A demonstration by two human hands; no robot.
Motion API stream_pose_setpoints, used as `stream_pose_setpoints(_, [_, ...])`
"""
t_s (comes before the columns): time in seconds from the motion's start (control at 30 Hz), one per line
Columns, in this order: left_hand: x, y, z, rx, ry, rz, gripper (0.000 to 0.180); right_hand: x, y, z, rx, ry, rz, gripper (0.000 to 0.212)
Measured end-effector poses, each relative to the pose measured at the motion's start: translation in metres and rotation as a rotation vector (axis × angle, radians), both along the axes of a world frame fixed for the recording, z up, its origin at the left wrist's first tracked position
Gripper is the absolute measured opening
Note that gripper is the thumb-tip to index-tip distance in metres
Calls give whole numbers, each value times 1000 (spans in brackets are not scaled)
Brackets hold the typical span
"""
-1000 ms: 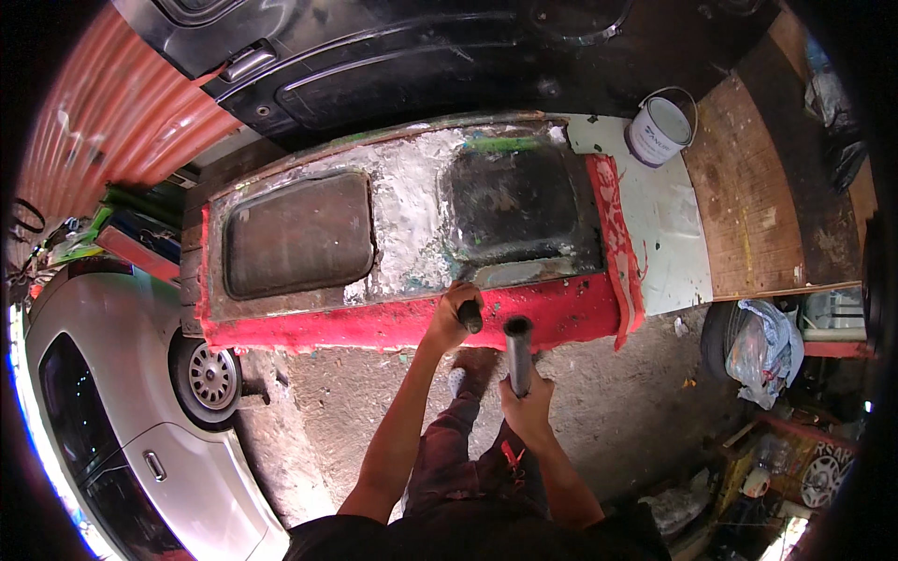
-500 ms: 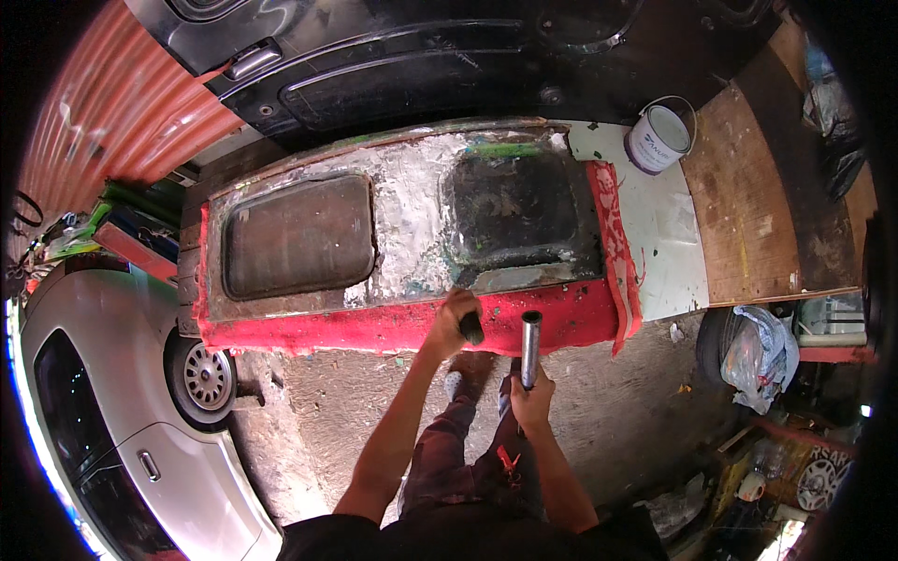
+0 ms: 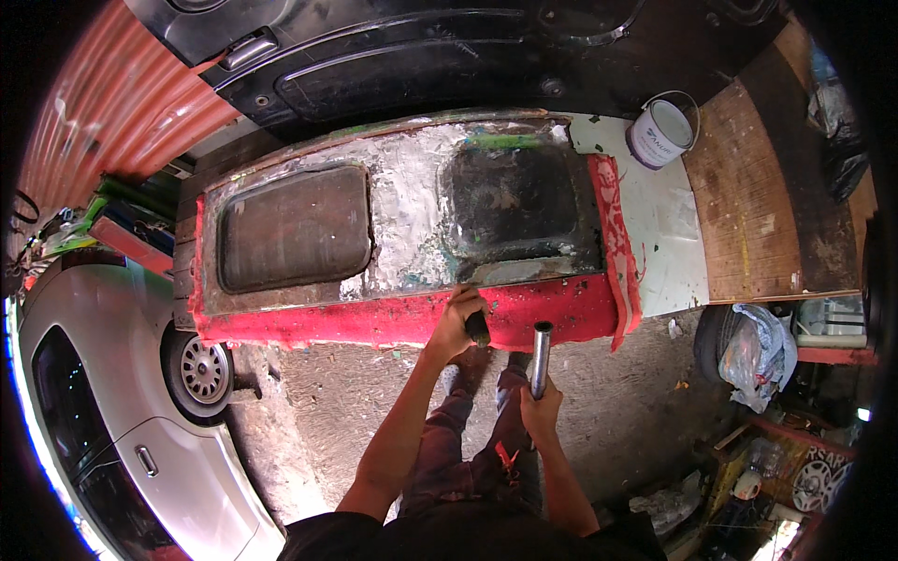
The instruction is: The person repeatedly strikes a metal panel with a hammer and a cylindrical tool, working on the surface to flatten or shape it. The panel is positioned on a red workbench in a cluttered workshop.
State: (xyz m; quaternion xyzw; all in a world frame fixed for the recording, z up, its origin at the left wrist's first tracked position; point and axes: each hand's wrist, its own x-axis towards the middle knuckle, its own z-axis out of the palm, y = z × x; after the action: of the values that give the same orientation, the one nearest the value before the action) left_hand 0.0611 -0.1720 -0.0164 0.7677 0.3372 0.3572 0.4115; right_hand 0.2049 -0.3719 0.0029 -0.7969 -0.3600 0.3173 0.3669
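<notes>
My left hand point(image 3: 456, 323) is wrapped round a tool with a thick dark handle point(image 3: 478, 329), at the near edge of a worn panel point(image 3: 407, 201). The tool's far end meets the panel's lower edge, but its shape is too dark to make out. Held in my right fist point(image 3: 541, 409), a shiny metal pipe point(image 3: 542, 351) stands upright with its hollow end up, a little right of the dark handle and apart from it. Flaking white paint covers the panel's middle, between two dark recessed rectangles. Red padded cloth point(image 3: 374, 320) lies under the panel and shows along its near edge.
A white paint can point(image 3: 660, 134) with a wire handle stands on the bench at the right. Behind the panel leans a large black vehicle door point(image 3: 421, 65). A silver car point(image 3: 150, 430) is at the left. A bagged bundle point(image 3: 756, 360) sits by a tyre at the right.
My right hand and the pipe have dropped slightly and shifted right, away from the dark handle. My left hand stays at the panel's edge, a touch farther right in view.
</notes>
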Motion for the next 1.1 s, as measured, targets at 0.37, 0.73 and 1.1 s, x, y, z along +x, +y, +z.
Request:
stream_pose_setpoints(0.37, [-5, 32, 14, -276, -70, -64, 21, -21, 33, 55, 339, -24, 96, 18])
stream_pose_setpoints(0.73, [-3, 54, 10, -535, -161, 54, 24, -4, 59, 19, 121, -97, 52, 23])
stream_pose_setpoints(1.1, [-4, 77, 23, -739, -203, 143, 15, 12, 34, 33, 39, 126, 14, 28])
